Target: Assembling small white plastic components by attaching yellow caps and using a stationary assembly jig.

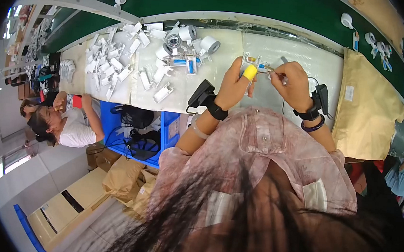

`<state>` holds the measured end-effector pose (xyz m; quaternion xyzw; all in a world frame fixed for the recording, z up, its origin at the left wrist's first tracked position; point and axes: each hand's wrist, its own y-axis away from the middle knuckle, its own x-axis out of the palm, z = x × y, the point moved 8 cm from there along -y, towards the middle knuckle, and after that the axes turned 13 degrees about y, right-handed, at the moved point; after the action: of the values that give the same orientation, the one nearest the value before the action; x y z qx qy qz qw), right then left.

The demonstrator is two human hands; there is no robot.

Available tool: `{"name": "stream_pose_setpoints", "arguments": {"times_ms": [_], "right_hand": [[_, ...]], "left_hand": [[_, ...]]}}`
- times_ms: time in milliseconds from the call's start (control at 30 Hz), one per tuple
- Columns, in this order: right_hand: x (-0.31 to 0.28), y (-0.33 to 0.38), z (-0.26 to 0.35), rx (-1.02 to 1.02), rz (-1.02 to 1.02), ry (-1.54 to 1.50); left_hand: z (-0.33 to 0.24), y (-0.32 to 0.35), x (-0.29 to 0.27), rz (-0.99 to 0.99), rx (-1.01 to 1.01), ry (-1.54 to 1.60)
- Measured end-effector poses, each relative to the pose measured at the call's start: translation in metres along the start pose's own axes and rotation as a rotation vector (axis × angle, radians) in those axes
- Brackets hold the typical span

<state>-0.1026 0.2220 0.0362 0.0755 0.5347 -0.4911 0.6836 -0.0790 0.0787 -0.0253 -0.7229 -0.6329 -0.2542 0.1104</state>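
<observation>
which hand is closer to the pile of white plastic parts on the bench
Left. The left hand, with a yellow fingertip cover, is the nearer one, just right of the pile of white plastic parts. The right hand sits farther right, beyond the left hand.

She wears a pale pink patterned shirt; black wrist-mounted devices strap both wrists, a yellow rubber finger cot caps one left finger, and a purple bangle circles the right.

White plastic parts glossy; table cover smooth shiny film; brown paper bag matt.
</observation>
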Motion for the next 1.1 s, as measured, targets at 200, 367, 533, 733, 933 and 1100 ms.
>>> {"name": "stream_pose_setpoints", "arguments": {"times_ms": [200, 367, 533, 733, 933, 1100], "right_hand": [[0.002, 0.001, 0.006, 0.166, -0.106, -0.316], [-0.005, -0.001, 0.019, -0.008, -0.153, -0.225], [-0.007, 0.004, 0.017, -0.007, -0.223, -0.171], [-0.008, 0.009, 0.016, -0.033, -0.252, -0.166], [-0.005, 0.011, 0.013, -0.053, -0.262, -0.163], [-0.005, 0.011, 0.013, -0.058, -0.259, -0.139]], "left_hand": [[-0.003, 0.002, 0.004, 0.041, 0.009, -0.042], [-0.003, 0.007, 0.011, 0.096, -0.022, -0.048], [-0.001, 0.011, 0.017, 0.098, -0.063, -0.053], [-0.006, 0.012, 0.021, 0.082, -0.046, -0.148], [-0.007, 0.011, 0.022, 0.098, 0.002, -0.258], [-0.008, 0.010, 0.022, 0.109, 0.084, -0.306]]}}
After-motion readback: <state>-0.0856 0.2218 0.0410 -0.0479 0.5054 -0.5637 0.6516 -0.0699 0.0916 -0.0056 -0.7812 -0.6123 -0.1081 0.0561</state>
